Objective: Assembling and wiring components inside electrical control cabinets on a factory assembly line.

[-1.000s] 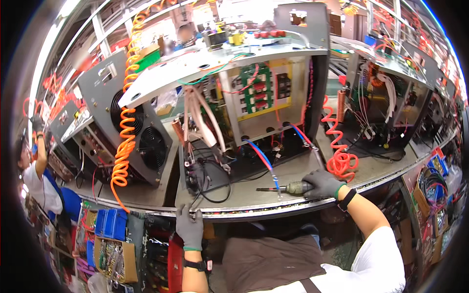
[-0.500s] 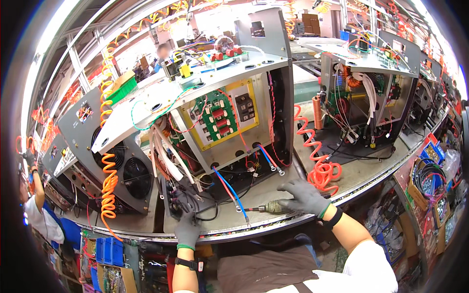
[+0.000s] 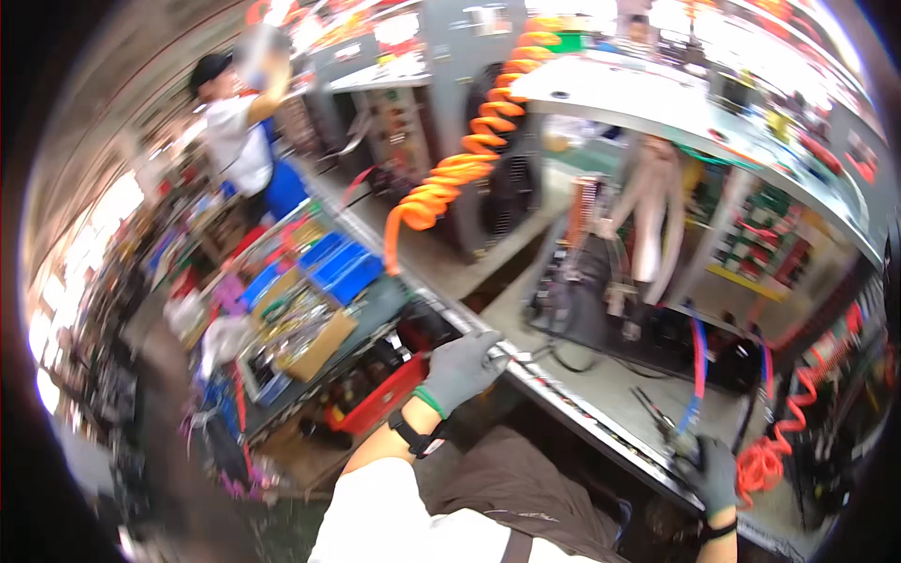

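My left hand [image 3: 460, 372], in a grey glove, is at the bench's metal edge rail [image 3: 544, 383], its fingers curled. Blur hides what, if anything, they hold. My right hand [image 3: 711, 477], also gloved, is closed around the rear of a greenish power screwdriver [image 3: 683, 441]. The tool's thin dark shank points away from me over the bench. Just beyond it hang red and blue cables [image 3: 698, 371] from an open metal machine cabinet [image 3: 723, 230], which holds a green circuit board [image 3: 756, 235] and pale sleeved wires [image 3: 648, 216].
An orange coiled hose [image 3: 450, 183] hangs left of the cabinet, a red coiled hose [image 3: 770, 460] lies right of my right hand. Blue bins [image 3: 343, 267], a cardboard box of small parts [image 3: 314, 328] and a red tray [image 3: 380, 394] stand left. A co-worker [image 3: 239, 141] stands far left.
The view has swung left, bringing the parts bins and co-worker closer to the middle. My right hand has closed on the screwdriver; my left hand has moved from the black cables to the bench edge.
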`<state>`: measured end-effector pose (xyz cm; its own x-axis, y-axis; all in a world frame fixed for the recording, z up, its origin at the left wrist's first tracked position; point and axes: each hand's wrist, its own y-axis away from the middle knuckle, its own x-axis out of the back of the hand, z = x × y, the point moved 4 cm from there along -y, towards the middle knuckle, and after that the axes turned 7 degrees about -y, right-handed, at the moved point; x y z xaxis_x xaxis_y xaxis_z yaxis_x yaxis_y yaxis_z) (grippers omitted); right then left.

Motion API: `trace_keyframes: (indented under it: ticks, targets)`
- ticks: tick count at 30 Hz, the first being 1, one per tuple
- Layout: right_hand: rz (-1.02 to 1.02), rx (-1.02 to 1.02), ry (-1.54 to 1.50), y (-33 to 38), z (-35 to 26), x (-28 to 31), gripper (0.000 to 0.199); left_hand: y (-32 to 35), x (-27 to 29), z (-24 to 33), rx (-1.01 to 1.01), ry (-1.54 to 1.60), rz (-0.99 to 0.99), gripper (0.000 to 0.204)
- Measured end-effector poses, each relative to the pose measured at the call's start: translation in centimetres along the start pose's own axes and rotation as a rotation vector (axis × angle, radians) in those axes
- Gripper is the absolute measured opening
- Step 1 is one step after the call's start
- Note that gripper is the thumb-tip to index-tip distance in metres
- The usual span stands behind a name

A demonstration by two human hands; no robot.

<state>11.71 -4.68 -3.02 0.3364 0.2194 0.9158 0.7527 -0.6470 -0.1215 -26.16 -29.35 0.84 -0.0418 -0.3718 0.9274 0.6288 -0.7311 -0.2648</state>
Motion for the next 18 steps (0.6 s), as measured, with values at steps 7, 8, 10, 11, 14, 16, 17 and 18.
trace_keyframes:
  ticks: [7, 8, 10, 11, 14, 16, 17, 18]
  targets:
    - [-0.168, 0.035, 0.065, -1.4, -0.4, -1.5, 0.047, 5.7, 9.0, -12.5, 0.359, 0.187, 0.126, 0.029]
    - [-0.212, -0.025, 0.093, -1.5, -0.4, -1.7, 0.048, 5.4, 10.3, -14.8, 0.376, 0.179, 0.141, 0.029]
    - [-0.15, 0.014, 0.104, -1.8, 0.4, -1.8, 0.05, 4.2, 13.5, -19.2, 0.43, 0.138, 0.175, 0.03]
    - [-0.268, -0.054, 0.053, -1.9, 0.6, -1.8, 0.049, 3.5, 15.1, -22.1, 0.457, 0.164, 0.195, 0.031]
    - [-0.387, -0.154, -0.013, -2.1, 0.2, -1.9, 0.047, 0.8, 17.9, -34.0, 0.559, 0.173, 0.262, 0.035]
    - [-0.418, -0.238, 0.107, -1.7, 2.3, -2.5, 0.052, -2.1, 19.2, -38.7, 0.726, 0.021, 0.207, 0.038]
    - [-0.434, -0.282, 0.162, -1.7, 2.5, -2.5, 0.055, -3.4, 19.5, -39.9, 0.711, -0.088, 0.17, 0.04]
    - [-0.422, -0.28, 0.159, -1.9, 1.2, -2.0, 0.055, -4.5, 19.3, -41.3, 0.705, -0.087, 0.181, 0.04]
